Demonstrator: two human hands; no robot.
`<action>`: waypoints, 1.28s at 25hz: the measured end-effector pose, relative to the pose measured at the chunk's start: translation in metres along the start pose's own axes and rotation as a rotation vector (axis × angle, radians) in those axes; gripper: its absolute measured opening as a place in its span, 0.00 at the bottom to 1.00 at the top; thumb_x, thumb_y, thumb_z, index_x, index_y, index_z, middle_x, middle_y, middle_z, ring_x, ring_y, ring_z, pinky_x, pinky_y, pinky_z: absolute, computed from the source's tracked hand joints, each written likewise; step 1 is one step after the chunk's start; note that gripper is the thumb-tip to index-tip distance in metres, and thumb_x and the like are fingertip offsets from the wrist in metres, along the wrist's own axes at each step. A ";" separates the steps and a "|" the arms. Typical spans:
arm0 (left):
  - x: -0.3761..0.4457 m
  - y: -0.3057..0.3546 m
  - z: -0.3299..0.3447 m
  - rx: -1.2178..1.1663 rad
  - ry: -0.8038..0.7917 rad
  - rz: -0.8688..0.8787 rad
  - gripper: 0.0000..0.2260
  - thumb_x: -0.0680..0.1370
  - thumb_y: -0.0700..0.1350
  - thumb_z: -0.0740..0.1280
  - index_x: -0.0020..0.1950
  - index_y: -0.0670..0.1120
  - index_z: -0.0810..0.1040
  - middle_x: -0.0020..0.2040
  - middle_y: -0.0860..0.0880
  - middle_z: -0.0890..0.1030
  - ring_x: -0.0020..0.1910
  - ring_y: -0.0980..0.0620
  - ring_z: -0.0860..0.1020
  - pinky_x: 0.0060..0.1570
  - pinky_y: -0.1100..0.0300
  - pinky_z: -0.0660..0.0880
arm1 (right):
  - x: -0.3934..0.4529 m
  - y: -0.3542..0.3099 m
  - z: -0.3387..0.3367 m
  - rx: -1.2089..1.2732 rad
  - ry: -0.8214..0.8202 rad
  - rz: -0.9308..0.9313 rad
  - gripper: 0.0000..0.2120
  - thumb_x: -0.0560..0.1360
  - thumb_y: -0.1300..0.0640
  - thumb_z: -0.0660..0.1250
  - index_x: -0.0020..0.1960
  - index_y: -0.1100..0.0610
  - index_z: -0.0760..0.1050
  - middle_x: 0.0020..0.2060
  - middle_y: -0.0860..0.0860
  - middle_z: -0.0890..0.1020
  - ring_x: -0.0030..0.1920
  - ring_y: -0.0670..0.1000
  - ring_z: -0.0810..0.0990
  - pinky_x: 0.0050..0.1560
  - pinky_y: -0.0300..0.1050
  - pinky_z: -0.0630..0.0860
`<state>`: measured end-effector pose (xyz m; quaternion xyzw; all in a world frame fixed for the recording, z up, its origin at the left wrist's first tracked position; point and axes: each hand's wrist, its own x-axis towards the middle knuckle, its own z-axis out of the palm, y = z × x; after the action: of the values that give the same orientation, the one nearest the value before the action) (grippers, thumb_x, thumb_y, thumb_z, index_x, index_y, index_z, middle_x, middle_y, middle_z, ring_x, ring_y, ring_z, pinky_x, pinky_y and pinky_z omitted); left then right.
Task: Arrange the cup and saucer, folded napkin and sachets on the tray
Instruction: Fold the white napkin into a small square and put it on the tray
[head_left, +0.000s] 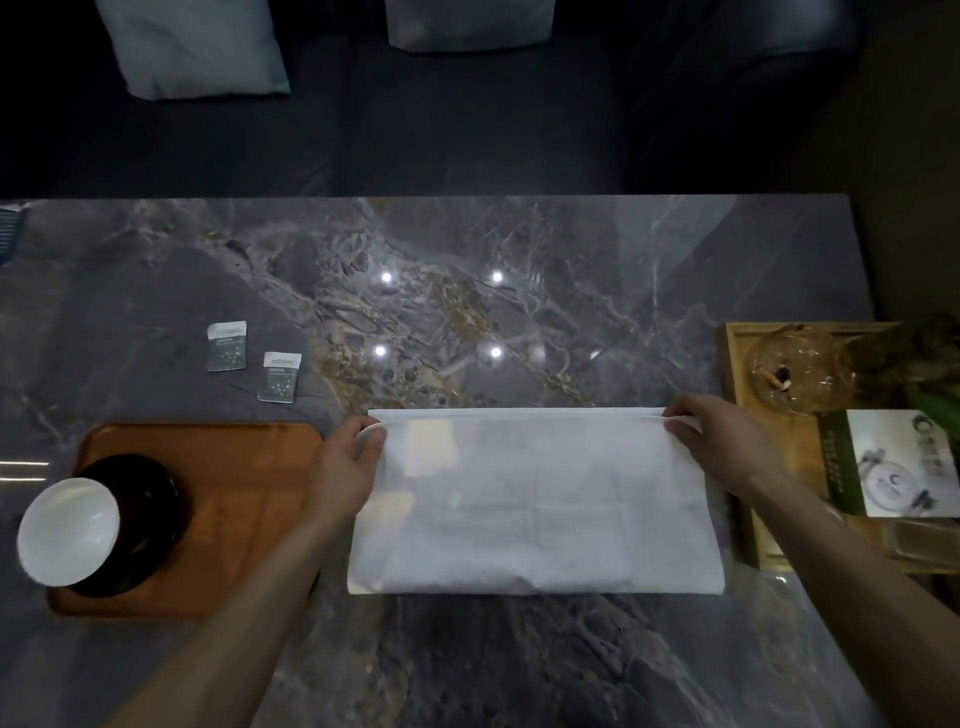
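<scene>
Both hands pinch the far corners of the napkin (535, 499): my left hand (347, 457) has thumb and fingers closed over the far-left corner, my right hand (719, 441) grips the far-right corner the same way, fingers curled around the doubled hem. The napkin lies flat as a wide white rectangle on the marble table (467, 291), near the front edge and roughly centred, its far edge showing two layers, so I judge one fold is made and being squared up. The tray (249, 467) sits near the front-left corner of the table, just beside the napkin's left edge and partly under my left forearm. On the tray's left part stands the dark saucer (156, 525) with the white cup (70, 530) on it; the cup leans toward the camera in this wide view, and I cannot tell whether it is truly tilted. Two sachets (227, 346) lie on the bare table behind the tray, well apart from it and near each other. Status: cup and saucer placed; napkin partly folded, not on the tray; both sachets not yet moved. Remaining, by my estimate: further folds, transfer of the napkin to the open right part of the tray, then the sachets. A wooden box (737, 374) with glassware occupies the right edge.
</scene>
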<state>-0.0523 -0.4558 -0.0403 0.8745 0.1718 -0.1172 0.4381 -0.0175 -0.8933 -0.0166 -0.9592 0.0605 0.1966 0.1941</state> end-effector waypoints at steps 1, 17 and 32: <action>0.001 0.000 0.002 0.015 0.011 0.000 0.05 0.81 0.48 0.63 0.46 0.51 0.76 0.39 0.54 0.79 0.40 0.53 0.76 0.37 0.56 0.69 | 0.001 0.000 0.001 -0.009 0.000 0.008 0.03 0.78 0.54 0.66 0.50 0.49 0.79 0.47 0.49 0.83 0.43 0.49 0.79 0.43 0.49 0.80; 0.006 0.014 0.009 0.224 0.133 -0.027 0.09 0.81 0.50 0.61 0.52 0.45 0.73 0.45 0.45 0.81 0.45 0.43 0.78 0.41 0.50 0.73 | 0.000 -0.010 0.004 -0.111 0.064 0.080 0.07 0.79 0.56 0.66 0.56 0.55 0.79 0.53 0.53 0.82 0.46 0.52 0.80 0.45 0.51 0.81; 0.005 0.030 0.002 0.410 0.169 -0.130 0.06 0.77 0.45 0.63 0.49 0.43 0.73 0.47 0.42 0.79 0.47 0.41 0.77 0.42 0.48 0.74 | -0.002 -0.007 0.002 -0.144 0.182 0.098 0.06 0.80 0.57 0.64 0.56 0.54 0.76 0.49 0.55 0.82 0.43 0.55 0.80 0.40 0.48 0.78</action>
<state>-0.0358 -0.4726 -0.0214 0.9391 0.2363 -0.1042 0.2269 -0.0188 -0.8862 -0.0145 -0.9804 0.1103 0.1217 0.1087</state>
